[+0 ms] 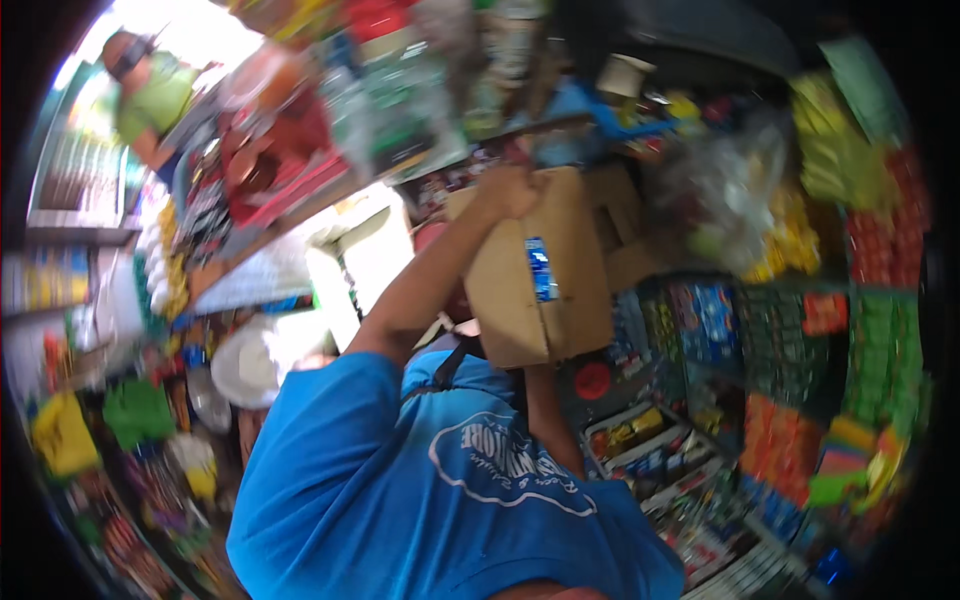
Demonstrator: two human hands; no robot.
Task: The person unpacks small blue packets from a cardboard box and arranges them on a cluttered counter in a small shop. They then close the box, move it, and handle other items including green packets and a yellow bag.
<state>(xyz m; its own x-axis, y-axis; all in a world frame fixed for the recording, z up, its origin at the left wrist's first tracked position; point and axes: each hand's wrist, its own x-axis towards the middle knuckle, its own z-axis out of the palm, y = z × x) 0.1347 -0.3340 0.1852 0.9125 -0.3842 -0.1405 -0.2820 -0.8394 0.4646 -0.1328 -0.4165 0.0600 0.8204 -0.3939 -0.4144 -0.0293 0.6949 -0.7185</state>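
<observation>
A brown cardboard box (574, 247) is held in front of my blue shirt. Blue printed tape or a label (540, 268) runs along the seam between two of its faces. My left hand (510, 191) grips the box's far edge, its fingers curled over the cardboard. My right forearm reaches up behind the near end of the box, which hides my right hand; I cannot tell how that hand touches it. More brown cardboard (619, 217) shows just right of the box. The picture is blurred by motion.
A counter edge (262, 251) crosses the upper left, bearing a red basket (289, 161) and green bottles (405, 97) in plastic. Beyond stands a person in a green shirt (157, 97). Hanging sachets (780, 442) and compartment trays (637, 435) line the right. A white basin (244, 364) is at left.
</observation>
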